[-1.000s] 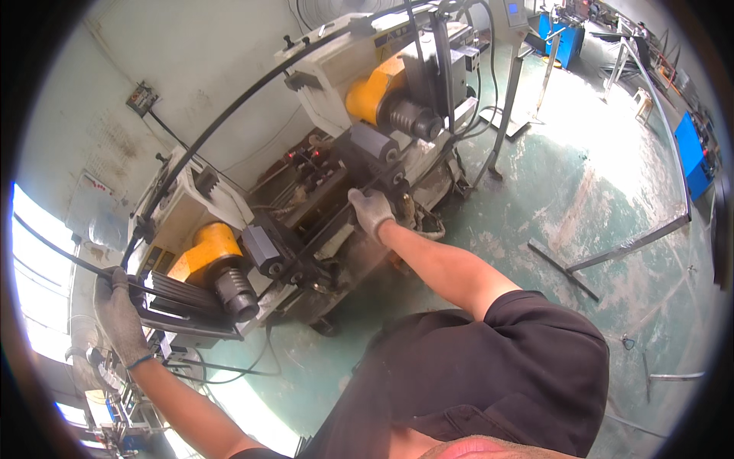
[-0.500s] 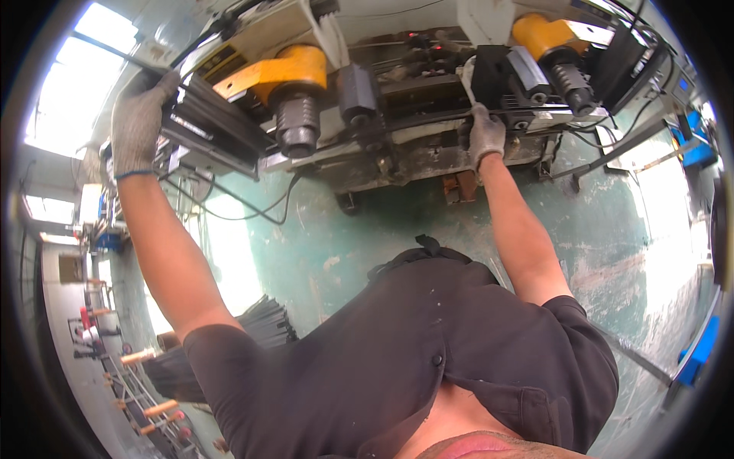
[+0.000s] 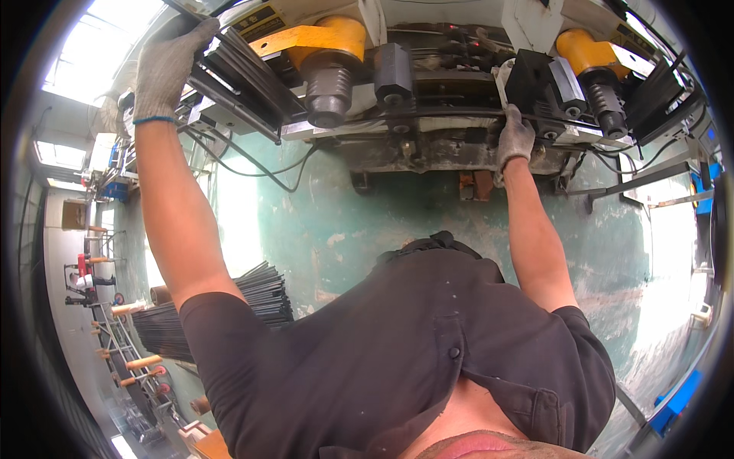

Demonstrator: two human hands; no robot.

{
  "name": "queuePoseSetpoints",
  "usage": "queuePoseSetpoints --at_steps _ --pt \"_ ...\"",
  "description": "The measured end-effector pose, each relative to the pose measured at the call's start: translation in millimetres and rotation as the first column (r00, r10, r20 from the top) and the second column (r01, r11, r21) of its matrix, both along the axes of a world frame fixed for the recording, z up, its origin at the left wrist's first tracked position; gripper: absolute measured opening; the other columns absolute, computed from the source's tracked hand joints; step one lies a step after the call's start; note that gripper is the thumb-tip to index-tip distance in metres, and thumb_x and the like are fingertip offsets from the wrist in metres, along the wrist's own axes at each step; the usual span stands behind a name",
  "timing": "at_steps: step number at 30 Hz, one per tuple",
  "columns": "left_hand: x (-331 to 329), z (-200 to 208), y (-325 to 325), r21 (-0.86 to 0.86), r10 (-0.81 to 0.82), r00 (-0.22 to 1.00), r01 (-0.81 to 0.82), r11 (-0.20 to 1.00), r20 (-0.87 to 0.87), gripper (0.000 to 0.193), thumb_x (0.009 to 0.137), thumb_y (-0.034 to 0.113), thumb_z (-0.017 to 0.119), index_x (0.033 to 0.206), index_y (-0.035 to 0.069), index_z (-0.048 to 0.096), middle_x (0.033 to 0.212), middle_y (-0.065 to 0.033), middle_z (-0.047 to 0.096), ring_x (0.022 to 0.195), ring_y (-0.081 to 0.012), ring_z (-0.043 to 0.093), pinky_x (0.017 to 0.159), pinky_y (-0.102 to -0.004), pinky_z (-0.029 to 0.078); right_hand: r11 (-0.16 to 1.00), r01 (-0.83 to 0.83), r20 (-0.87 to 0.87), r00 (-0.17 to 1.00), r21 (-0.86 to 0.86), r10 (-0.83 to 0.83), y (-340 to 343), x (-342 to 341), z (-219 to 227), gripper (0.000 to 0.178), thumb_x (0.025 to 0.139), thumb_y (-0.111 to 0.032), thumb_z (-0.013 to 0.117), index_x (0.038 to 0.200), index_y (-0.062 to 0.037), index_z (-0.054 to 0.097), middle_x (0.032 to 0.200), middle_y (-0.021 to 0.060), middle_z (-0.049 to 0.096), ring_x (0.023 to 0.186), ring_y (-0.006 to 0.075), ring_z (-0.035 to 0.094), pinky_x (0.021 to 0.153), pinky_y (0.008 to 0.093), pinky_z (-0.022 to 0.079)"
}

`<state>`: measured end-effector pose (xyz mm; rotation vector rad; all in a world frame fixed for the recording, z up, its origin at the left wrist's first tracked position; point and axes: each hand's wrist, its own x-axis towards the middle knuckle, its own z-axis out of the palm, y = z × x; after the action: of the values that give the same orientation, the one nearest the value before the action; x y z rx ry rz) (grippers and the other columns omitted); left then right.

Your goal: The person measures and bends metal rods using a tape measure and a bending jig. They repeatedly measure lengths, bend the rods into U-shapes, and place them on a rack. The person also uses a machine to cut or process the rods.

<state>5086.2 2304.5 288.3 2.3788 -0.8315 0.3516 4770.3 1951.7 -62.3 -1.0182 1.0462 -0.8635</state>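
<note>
My left hand (image 3: 164, 80), in a light knit glove with a blue cuff, is raised at the upper left. Its fingers curl round a dark bar beside a slanted stack of long black bars (image 3: 248, 80). My right hand (image 3: 516, 139), gloved too, reaches to the front of a machine. There it pinches a thin, dark, long bar (image 3: 451, 113) that runs across the machine front; the fingertips are partly hidden. Between my hands are a yellow clamp arm (image 3: 340, 38) above a ribbed metal cylinder (image 3: 329, 96) and a dark block (image 3: 393, 76).
A second yellow clamp arm (image 3: 582, 52) with its own ribbed cylinder stands at the right, near more black bars (image 3: 659, 99). Cables (image 3: 294, 172) hang below the machine. Behind my left arm lies a bundle of thin black bars (image 3: 264, 294), near a rack with wooden rollers (image 3: 141, 362).
The whole view has shifted, so the machine sits further right and slightly higher. Both hands keep about the same places against the machine.
</note>
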Motion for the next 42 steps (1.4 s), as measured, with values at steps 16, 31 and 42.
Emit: queuePoseSetpoints --at_steps 16,31,42 --pt "-85.3 19.9 -35.7 -0.066 0.015 1.000 -0.015 0.998 0.008 0.042 0.093 0.021 0.079 0.127 -0.003 0.080 0.113 -0.0154 0.083 0.102 -0.0223 0.077 0.098 -0.0357 0.058 0.558 -0.513 -0.726 0.635 -0.652 -0.264 -28.7 -10.7 -54.3 0.027 0.103 -0.013 0.062 0.127 -0.0140 0.075 0.120 0.0169 0.080 0.114 0.0351 0.077 0.101 0.0469 0.059" --pt "-229.3 -123.5 147.7 -0.587 0.196 0.955 -0.291 0.755 -0.222 0.021 0.091 0.017 0.081 0.106 0.005 0.074 0.093 -0.0020 0.072 0.091 -0.0128 0.068 0.085 -0.0325 0.057 0.972 -0.217 0.263 0.936 -0.093 0.234 109.7 -82.5 78.7 0.030 0.107 -0.032 0.056 0.098 -0.0043 0.065 0.074 0.0075 0.060 0.061 0.0205 0.059 0.056 0.0315 0.047" --pt "-512.8 -252.9 391.9 -0.683 0.451 0.733 -0.663 0.307 -0.508 0.024 0.092 0.004 0.074 0.115 0.002 0.066 0.101 -0.0054 0.068 0.091 -0.0169 0.071 0.085 -0.0329 0.059 0.412 -0.552 -0.149 0.709 -0.725 0.689 282.0 -110.8 56.2 0.029 0.108 -0.028 0.053 0.094 -0.0056 0.064 0.071 0.0065 0.059 0.059 0.0183 0.056 0.058 0.0306 0.045"
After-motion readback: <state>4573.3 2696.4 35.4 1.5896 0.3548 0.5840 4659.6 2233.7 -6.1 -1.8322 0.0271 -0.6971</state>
